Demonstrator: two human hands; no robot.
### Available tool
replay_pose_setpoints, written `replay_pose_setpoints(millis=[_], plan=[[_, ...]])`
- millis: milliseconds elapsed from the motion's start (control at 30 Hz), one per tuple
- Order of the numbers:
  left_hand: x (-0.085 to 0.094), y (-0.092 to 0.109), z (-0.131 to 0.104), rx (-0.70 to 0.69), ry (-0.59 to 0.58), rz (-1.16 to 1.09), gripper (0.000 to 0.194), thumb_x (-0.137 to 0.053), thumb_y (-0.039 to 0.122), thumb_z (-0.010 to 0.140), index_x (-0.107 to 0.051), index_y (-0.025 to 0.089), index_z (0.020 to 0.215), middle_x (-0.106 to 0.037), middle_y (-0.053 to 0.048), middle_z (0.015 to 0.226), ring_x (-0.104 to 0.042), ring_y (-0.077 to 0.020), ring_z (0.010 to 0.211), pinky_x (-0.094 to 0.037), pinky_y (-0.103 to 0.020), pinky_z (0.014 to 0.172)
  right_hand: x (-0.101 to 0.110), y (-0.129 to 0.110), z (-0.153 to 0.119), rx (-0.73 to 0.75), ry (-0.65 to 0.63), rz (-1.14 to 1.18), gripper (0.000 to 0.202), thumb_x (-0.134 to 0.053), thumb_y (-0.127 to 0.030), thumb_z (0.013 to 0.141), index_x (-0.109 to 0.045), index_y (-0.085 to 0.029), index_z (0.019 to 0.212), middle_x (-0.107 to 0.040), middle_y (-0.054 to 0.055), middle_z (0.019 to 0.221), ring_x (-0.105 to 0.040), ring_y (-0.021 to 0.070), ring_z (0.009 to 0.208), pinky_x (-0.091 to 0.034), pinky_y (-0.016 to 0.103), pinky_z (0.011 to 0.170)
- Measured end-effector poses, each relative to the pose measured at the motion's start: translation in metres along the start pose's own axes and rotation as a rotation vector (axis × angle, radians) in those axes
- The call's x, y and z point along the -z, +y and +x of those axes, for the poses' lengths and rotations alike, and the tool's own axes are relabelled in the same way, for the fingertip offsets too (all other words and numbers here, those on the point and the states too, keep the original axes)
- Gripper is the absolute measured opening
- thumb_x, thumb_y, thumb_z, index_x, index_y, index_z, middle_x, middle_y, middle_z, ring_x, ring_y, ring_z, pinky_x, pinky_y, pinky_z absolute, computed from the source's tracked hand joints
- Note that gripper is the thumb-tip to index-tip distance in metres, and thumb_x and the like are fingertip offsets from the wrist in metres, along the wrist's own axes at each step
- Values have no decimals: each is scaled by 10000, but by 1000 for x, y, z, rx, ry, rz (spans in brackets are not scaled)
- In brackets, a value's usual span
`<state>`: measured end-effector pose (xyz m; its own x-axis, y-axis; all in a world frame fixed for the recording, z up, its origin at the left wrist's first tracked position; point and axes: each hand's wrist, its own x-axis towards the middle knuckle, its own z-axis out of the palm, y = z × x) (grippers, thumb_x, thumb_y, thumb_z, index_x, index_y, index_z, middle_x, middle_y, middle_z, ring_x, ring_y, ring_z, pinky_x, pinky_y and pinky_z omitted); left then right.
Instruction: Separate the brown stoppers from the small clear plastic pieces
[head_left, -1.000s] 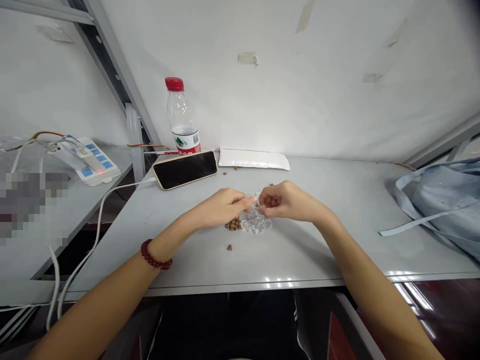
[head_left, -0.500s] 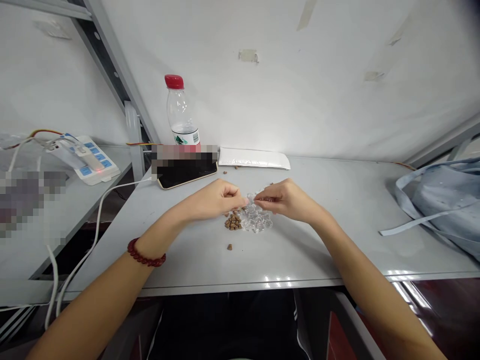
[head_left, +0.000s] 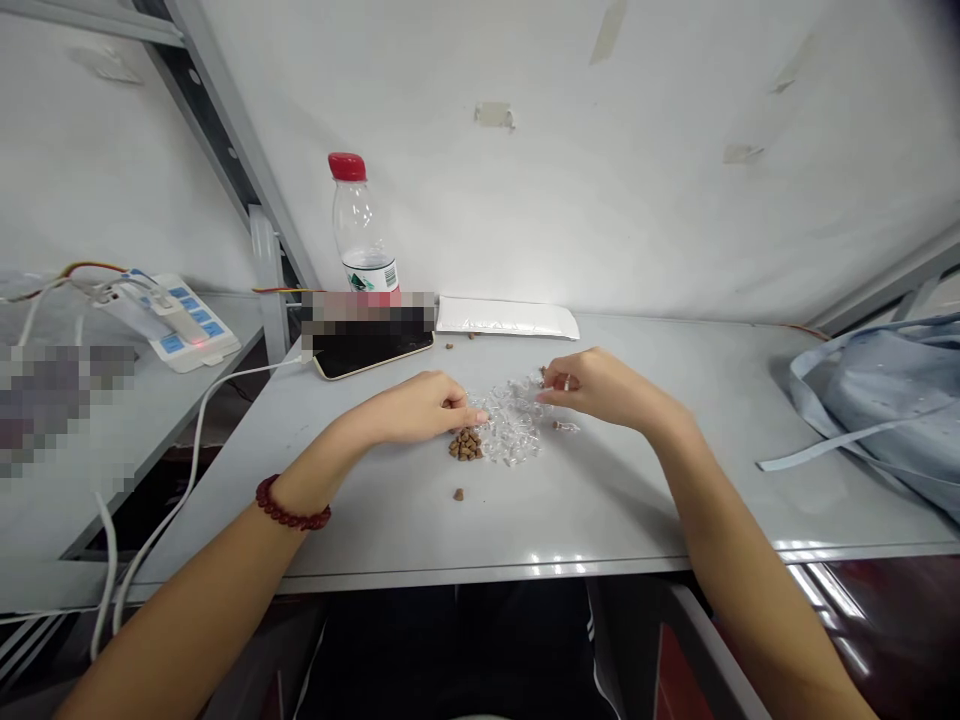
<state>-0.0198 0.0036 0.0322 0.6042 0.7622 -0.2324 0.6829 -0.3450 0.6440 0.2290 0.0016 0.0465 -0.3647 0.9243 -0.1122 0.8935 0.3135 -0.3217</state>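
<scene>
- 2 bare hands are low over the grey tabletop (head_left: 637,510), well apart, with a pile of clear plastic pieces (head_left: 511,428) between them
- The pile's long axis runs away from the near edge of the tabletop towards the wall (head_left: 637,220), leaning slightly right at its far end; its small pieces point in mixed directions
- The left hand (head_left: 420,405) has its fingers curled under and its thumb pointing right, at the pile's left edge; whether it pinches anything, I cannot tell
- The right hand (head_left: 600,385) is half curled at the pile's far right, fingertips pointing left; something small and pale shows among the fingers, but whether it is gripped, I cannot tell
- Brown kibble-like pellets (head_left: 466,445) sit heaped against the pile's left side, just below the left thumb, a rounded cluster with no clear long axis
- 1 loose pellet (head_left: 459,494) lies nearer the front edge
- 1 stray clear piece (head_left: 571,428) lies right of the pile, its long axis roughly left to right, with a brownish spot at its left end
- Behind, a white packet (head_left: 506,318) lies lengthwise along the wall
</scene>
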Motion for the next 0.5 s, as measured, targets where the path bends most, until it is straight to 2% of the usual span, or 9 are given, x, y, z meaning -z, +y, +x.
replay_pose_setpoints(millis=[100,167,267,367,500], plan=[[-1,1,0,18,24,1,475,-469,526,822,-288,181,549,-231,39,541,-193,-88,483,-162,-252,434,6,3,-4,-119,-207,1,209,-648,-369,725,-639,-191,834,-666,46,828,-593,153,617,-397,269,515],[-2,1,0,30,23,4,473,-467,532,824,-315,180,547,-229,39,543,-194,-87,481,-164,-254,433,5,5,-5,-174,-321,13,181,-653,-288,695,-627,-198,849,-667,37,809,-603,154,606,-393,264,505],[-3,1,1,45,15,3,473,-465,547,825,-383,174,546,-232,41,540,-202,-85,474,-168,-252,430,0,5,-3,-174,-397,26,58,-592,-157,680,-602,-190,727,-646,16,689,-599,147,570,-377,252,491],[-3,2,1,27,13,-25,471,-454,550,836,-484,163,569,-305,36,528,-249,-85,471,-196,-244,435,-1,3,-3,-100,-334,68,54,-569,-139,694,-601,-181,683,-624,8,637,-571,130,525,-369,248,478],[-8,9,1,-33,33,-158,434,-480,529,839,-536,159,618,-410,31,544,-342,-85,484,-259,-228,459,0,-11,-7,157,-146,260,94,-618,-264,768,-649,-175,766,-645,16,685,-580,132,594,-414,251,539]])
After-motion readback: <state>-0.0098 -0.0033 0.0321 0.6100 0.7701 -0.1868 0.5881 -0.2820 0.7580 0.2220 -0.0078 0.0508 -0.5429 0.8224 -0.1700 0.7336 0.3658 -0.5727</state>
